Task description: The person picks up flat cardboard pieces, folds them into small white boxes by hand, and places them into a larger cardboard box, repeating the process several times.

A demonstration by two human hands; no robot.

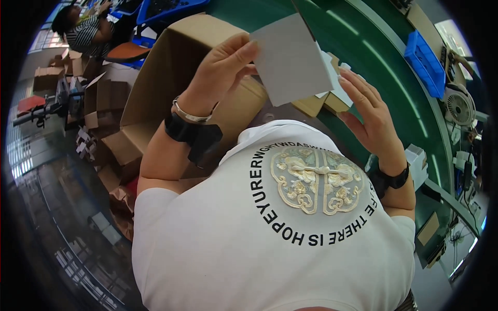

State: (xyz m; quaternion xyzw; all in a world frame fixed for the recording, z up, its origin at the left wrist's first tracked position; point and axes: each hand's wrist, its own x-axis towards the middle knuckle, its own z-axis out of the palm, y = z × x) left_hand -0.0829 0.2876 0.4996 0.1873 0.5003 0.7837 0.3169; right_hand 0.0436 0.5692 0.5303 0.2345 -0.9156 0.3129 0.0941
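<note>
My left hand (220, 65) pinches a white cardboard piece (291, 62) at its left edge, thumb on the near face. The piece is held up in front of me with its broad plain face showing; whether it is a flat sheet or one side of a small box, I cannot tell. Just right of it is my right hand (369, 111), fingers stretched and apart, holding nothing that shows. Behind the piece, partly hidden by it, lie white cardboard (340, 95) and a brown cardboard piece (311, 105) on the green table (238, 11).
A large open cardboard box (150, 85) stands close by my left arm. To the right are a blue tray (424, 63), a small white fan (460, 109) and a white box (416, 158). Smaller cartons (106, 101) are stacked at left. Another person (88, 33) sits at far left.
</note>
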